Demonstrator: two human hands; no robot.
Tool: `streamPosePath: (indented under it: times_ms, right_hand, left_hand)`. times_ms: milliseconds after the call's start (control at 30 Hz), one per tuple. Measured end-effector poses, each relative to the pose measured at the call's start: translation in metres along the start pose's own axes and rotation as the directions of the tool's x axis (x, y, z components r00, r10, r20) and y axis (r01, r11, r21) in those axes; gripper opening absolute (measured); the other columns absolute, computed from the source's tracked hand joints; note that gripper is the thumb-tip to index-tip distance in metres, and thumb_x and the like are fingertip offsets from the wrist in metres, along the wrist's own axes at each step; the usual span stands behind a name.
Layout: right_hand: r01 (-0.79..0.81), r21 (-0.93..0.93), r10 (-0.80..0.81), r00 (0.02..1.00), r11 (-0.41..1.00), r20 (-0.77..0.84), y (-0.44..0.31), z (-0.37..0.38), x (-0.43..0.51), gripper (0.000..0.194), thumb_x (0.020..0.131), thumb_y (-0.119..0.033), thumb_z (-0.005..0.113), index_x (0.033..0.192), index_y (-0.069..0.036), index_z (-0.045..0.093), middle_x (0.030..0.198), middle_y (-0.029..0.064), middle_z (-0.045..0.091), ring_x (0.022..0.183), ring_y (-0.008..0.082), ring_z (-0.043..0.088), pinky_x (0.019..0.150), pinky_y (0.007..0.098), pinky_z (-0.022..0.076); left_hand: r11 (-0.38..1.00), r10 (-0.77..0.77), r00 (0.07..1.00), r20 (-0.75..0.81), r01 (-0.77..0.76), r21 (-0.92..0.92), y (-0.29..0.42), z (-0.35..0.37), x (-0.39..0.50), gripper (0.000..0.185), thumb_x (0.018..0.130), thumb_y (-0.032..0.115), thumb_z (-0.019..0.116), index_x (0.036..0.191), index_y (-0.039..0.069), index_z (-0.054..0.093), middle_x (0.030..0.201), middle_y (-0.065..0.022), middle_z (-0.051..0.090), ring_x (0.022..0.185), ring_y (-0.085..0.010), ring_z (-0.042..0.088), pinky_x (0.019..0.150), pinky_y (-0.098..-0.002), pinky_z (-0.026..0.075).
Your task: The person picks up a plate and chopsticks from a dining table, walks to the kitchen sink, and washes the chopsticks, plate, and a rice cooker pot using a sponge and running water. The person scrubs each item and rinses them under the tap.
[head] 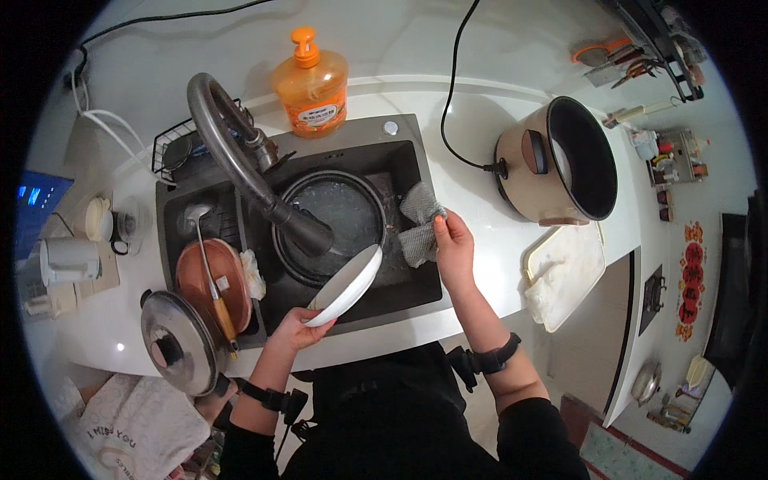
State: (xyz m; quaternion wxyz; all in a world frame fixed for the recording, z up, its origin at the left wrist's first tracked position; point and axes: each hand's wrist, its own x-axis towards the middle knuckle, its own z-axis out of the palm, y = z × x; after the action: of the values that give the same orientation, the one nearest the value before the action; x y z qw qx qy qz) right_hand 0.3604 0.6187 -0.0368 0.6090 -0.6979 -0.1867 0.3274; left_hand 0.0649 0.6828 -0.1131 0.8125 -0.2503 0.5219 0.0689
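My left hand (298, 330) grips the lower rim of a white plate (348, 287), which is tilted over the front of a dark double sink (432, 287). A grey mesh dishcloth (420, 231) hangs from my right hand (454, 249), pinched between thumb and fingers at the sink's right edge. Below the plate, a round dark pan (336, 198) holding water sits in the large basin. The pull-out spout of a dark gooseneck faucet (222, 138) points down over this pan. Plate and dishcloth are apart.
An orange pump bottle of detergent (315, 90) stands behind the sink. Left, a ladle (211, 270) lies across a reddish-brown oval dish (186, 270), near a pot lid (180, 342). At right are a corded beige pot (528, 171) and a cutting board (570, 270) bearing a white cloth (549, 294).
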Motion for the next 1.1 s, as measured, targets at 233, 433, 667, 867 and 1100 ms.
streamPosePath:
  times_ms: [233,433,667,867,1100]
  right_hand:
    - [-0.055,0.284,-0.013,0.972,0.957,0.235,-0.028,-0.041,0.016,0.025,0.09,-0.016,0.042,0.108,0.0,0.05,0.096,0.004,0.057,0.086,0.0113,0.053,0.076,0.0255,0.0424]
    - [-0.027,0.246,-0.053,0.949,0.969,0.312,-0.057,-0.069,0.017,0.028,0.089,-0.019,0.047,0.111,-0.002,0.051,0.088,-0.0014,0.056,0.07,0.0044,0.045,0.06,0.0183,0.0369]
    - [-0.117,0.138,0.049,0.907,0.983,0.419,-0.05,-0.069,0.026,0.026,0.089,-0.018,0.047,0.109,-0.001,0.052,0.087,-0.0026,0.055,0.072,0.0042,0.045,0.064,0.0185,0.037]
    - [0.041,-0.214,0.102,0.783,0.976,0.613,-0.036,-0.003,0.059,0.024,0.088,-0.019,0.048,0.103,-0.001,0.055,0.083,-0.0007,0.054,0.074,0.0062,0.045,0.066,0.0208,0.038]
    - [0.42,-0.376,0.011,0.655,0.826,0.755,-0.02,0.096,0.094,0.022,0.083,-0.021,0.052,0.094,-0.003,0.057,0.082,0.0164,0.058,0.075,0.0279,0.055,0.07,0.0331,0.0428]
  left_hand:
    - [0.837,0.166,0.932,0.322,-0.306,0.454,-0.053,0.017,0.019,0.046,0.08,0.005,0.047,0.123,-0.001,0.033,0.116,-0.016,0.046,0.107,-0.0295,0.047,0.085,-0.0415,0.045]
    - [0.6,0.236,0.875,0.422,-0.473,0.646,-0.126,0.083,0.061,0.044,0.082,0.008,0.051,0.123,0.004,0.036,0.114,-0.0116,0.049,0.102,-0.0248,0.051,0.081,-0.0417,0.046]
    - [-0.01,0.523,0.733,0.434,-0.504,0.864,-0.187,0.133,0.131,0.039,0.075,0.013,0.059,0.111,0.003,0.049,0.1,-0.0154,0.059,0.092,-0.0244,0.056,0.078,-0.0348,0.044]
    - [-0.366,0.503,0.616,0.606,-0.483,0.795,-0.198,0.141,0.157,0.036,0.072,0.019,0.061,0.098,-0.003,0.051,0.093,-0.0228,0.057,0.09,-0.0354,0.054,0.078,-0.0395,0.042]
    - [-0.335,0.293,0.739,0.607,-0.515,0.789,-0.16,0.129,0.121,0.028,0.073,0.021,0.059,0.094,0.002,0.056,0.086,-0.0144,0.062,0.08,-0.0225,0.058,0.07,-0.033,0.043]
